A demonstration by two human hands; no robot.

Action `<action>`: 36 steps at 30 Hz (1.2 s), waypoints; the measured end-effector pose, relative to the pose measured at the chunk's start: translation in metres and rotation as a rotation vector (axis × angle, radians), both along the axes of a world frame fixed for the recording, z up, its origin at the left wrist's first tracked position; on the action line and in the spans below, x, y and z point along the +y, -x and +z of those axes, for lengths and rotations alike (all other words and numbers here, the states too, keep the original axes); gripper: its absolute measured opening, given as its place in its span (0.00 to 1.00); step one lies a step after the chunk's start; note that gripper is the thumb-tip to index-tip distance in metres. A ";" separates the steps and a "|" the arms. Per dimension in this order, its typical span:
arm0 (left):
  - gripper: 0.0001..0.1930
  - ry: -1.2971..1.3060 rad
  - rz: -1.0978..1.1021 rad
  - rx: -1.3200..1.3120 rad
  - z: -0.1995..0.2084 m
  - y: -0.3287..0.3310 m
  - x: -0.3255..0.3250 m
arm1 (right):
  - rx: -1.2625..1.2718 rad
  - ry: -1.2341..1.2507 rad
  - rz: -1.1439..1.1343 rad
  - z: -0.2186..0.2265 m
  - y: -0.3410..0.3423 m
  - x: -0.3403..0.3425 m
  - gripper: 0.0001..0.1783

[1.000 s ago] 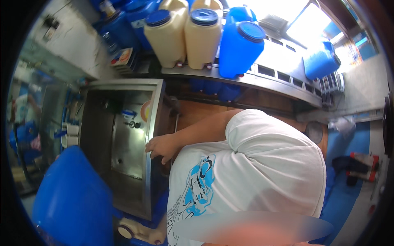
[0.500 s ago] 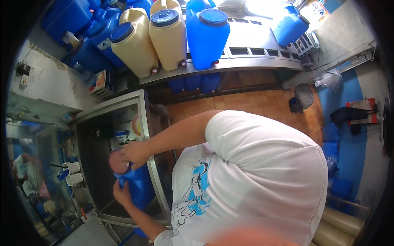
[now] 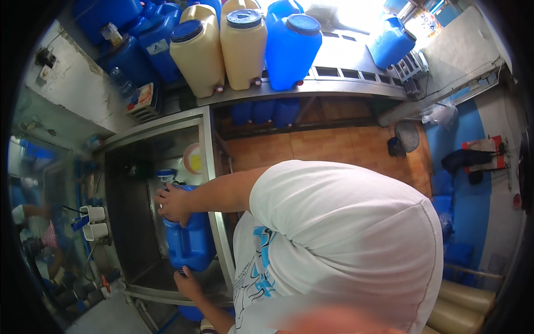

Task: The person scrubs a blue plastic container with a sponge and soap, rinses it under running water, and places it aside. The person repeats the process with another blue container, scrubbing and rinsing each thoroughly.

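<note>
To the left of the steel sink (image 3: 208,145), two white holders (image 3: 93,231) were mounted just beyond its rim. Within the sink, toward its far end, was a small blue-and-white object (image 3: 166,175) of unclear kind. The right hand (image 3: 173,205), a ring on one finger, reached over the sink's right rim, its grip closed over the upper end of a blue jug (image 3: 192,245). The left hand (image 3: 188,285) was at the jug's lower end, above the near part of the sink, fingers bent; whether its grip was closed on anything could not be told. The blue jug occupied the sink's right half, beside the right rim. A round dish (image 3: 193,158) sat in the sink's far right corner. Beyond the sink, two cream canisters (image 3: 197,58) and a tall blue canister (image 3: 293,53) stood capped on a metal bench (image 3: 356,89).
</note>
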State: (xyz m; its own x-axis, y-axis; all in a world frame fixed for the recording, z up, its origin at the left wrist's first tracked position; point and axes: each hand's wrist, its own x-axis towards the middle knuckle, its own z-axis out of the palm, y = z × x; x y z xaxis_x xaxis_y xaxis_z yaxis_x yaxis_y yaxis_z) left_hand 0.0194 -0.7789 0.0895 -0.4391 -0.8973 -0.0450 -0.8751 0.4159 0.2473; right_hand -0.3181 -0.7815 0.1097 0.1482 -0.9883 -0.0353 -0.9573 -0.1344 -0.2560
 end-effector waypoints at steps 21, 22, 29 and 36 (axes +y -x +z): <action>0.18 -0.026 -0.092 0.412 0.017 -0.001 0.011 | 0.137 -0.206 -0.007 0.023 -0.005 -0.007 0.65; 0.18 -0.243 0.049 0.388 0.023 0.000 0.006 | 0.141 -0.212 -0.004 0.026 -0.006 -0.006 0.64; 0.26 -0.139 0.057 0.278 0.035 0.000 0.005 | 0.077 -0.183 -0.014 0.028 -0.004 -0.005 0.62; 0.32 -0.198 -0.018 0.144 0.040 -0.004 0.008 | 0.126 -0.215 -0.014 0.027 -0.006 -0.010 0.61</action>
